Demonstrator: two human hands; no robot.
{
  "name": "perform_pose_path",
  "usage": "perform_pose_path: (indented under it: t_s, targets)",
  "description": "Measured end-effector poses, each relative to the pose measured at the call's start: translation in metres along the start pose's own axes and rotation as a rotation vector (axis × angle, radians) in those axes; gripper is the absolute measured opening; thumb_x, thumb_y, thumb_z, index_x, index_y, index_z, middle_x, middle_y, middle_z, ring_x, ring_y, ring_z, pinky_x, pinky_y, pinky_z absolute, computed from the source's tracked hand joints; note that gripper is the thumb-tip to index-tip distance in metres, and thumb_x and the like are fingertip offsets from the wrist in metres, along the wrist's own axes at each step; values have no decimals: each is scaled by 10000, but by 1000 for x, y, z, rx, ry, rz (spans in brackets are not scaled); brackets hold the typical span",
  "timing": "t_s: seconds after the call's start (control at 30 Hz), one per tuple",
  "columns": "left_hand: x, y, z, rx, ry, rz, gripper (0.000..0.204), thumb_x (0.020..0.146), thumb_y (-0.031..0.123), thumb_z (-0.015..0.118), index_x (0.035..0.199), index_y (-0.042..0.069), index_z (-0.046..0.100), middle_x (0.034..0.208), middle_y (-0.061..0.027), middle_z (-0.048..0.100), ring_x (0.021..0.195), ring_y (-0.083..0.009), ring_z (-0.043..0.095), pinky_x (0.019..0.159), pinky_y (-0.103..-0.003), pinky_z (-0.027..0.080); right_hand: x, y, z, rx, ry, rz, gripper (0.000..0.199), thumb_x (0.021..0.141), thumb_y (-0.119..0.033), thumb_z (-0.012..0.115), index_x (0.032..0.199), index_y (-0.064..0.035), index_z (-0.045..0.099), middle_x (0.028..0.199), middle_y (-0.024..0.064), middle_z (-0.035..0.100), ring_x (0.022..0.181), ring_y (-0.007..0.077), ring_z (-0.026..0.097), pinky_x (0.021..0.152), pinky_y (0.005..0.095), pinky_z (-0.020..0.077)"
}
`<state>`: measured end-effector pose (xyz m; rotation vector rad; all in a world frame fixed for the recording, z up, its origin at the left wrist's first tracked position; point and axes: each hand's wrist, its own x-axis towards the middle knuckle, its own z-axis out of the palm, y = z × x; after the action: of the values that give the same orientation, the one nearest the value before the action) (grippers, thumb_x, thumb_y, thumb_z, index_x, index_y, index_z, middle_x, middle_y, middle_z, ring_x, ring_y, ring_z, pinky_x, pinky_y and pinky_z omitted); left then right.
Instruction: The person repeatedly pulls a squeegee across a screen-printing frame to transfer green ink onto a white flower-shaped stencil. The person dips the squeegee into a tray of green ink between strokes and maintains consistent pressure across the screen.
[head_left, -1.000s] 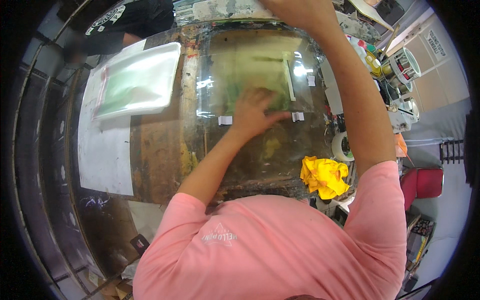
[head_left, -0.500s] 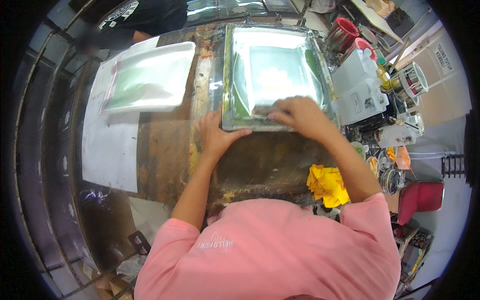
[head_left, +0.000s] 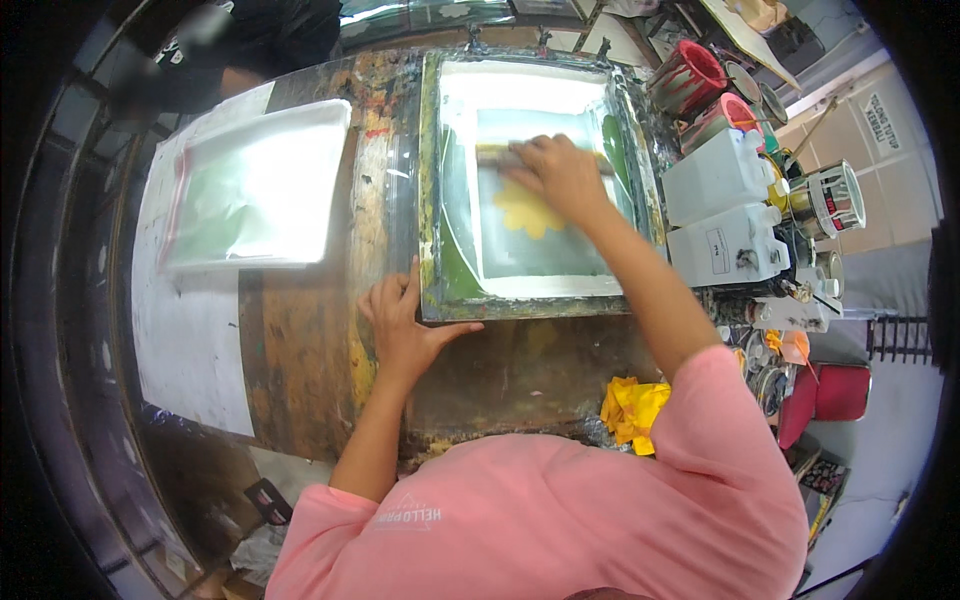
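Note:
A screen-printing frame [head_left: 432, 200] lies flat on the stained worktable, its mesh pale with green and white borders. In the mesh, a yellow flower shape [head_left: 530, 212] shows. My right hand [head_left: 562, 178] is closed on a squeegee [head_left: 490, 155], which lies across the far half of the mesh; motion blurs it and the fingers cover its middle. At the frame's near left corner my left hand [head_left: 402, 325] rests with fingers spread, thumb along the near edge and fingertips by the left side.
Left of the frame, a stack of clear plastic sheets or bags [head_left: 260, 190] lies on white paper [head_left: 190, 350]. White jugs [head_left: 715, 180] and paint cans [head_left: 690, 78] crowd the right side. A crumpled yellow cloth [head_left: 635, 410] sits near my right elbow. Another person [head_left: 270, 40] is at far left.
My right hand has pushed the squeegee from the near end of the mesh toward the far end. The flower shape has turned from white to yellow. My left hand stays at the corner.

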<state>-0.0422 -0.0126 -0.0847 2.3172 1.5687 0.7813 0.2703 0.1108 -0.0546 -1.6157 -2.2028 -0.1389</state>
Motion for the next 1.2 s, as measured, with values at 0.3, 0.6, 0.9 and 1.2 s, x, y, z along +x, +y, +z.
perform_pose_path:
  t_s: [0.3, 0.6, 0.9, 1.2]
  targets:
    - [1, 0, -1, -85, 62, 42, 1274, 564, 738, 906, 1523, -25, 559, 855, -49, 616, 853, -226, 570, 956, -421, 350, 104, 63, -5, 4, -178, 32, 453, 978, -568, 652, 1224, -209, 780, 1078, 62, 739, 1037, 307, 705, 826, 497, 577]
    - [-2, -2, 6, -84, 118, 82, 1278, 606, 775, 862, 1531, -44, 534, 858, -77, 640, 833, -241, 588, 952, -442, 372, -42, -26, -32, -37, -144, 6, 413, 1002, -539, 632, 1173, -175, 724, 1049, 94, 687, 981, 304, 684, 754, 485, 601]
    - [1, 18, -12, -304, 84, -24, 1153, 696, 609, 937, 1509, -92, 518, 1136, -193, 709, 1040, -351, 646, 1032, -453, 430, -103, -108, -123, -4, -147, 35, 405, 956, -401, 719, 1089, -26, 640, 964, 125, 663, 997, 357, 655, 825, 469, 581]
    - [58, 51, -46, -775, 256, 82, 1082, 956, 476, 793, 1645, -117, 206, 1474, -360, 512, 1407, -442, 495, 1177, -484, 390, -10, -103, -191, -242, 396, -66, 310, 938, -386, 702, 958, -77, 717, 867, 94, 696, 886, 300, 674, 901, 503, 432]
